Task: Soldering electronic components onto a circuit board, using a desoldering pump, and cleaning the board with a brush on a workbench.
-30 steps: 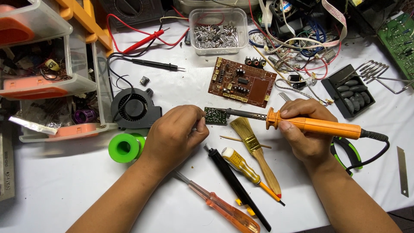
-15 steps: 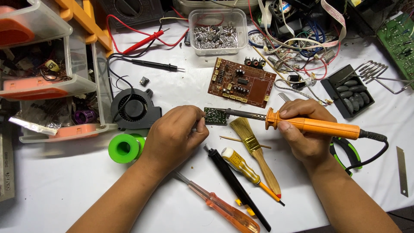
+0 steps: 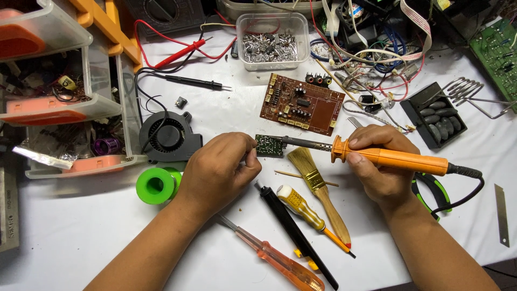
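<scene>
Soldering iron (image 3: 388,157) gripped in right hand (image 3: 379,164), fingers wrapped round its orange handle, tip touching small green board (image 3: 269,145). Board pinched at its edge by left hand (image 3: 218,170), fingers closed, just above white table (image 3: 81,237). Brush (image 3: 318,188) and screwdrivers lying between both wrists.

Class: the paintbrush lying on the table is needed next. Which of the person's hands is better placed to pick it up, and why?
Probably the left hand. The right hand is wrapped around the orange soldering iron, while the left only pinches the small green board beside the paintbrush.
</scene>
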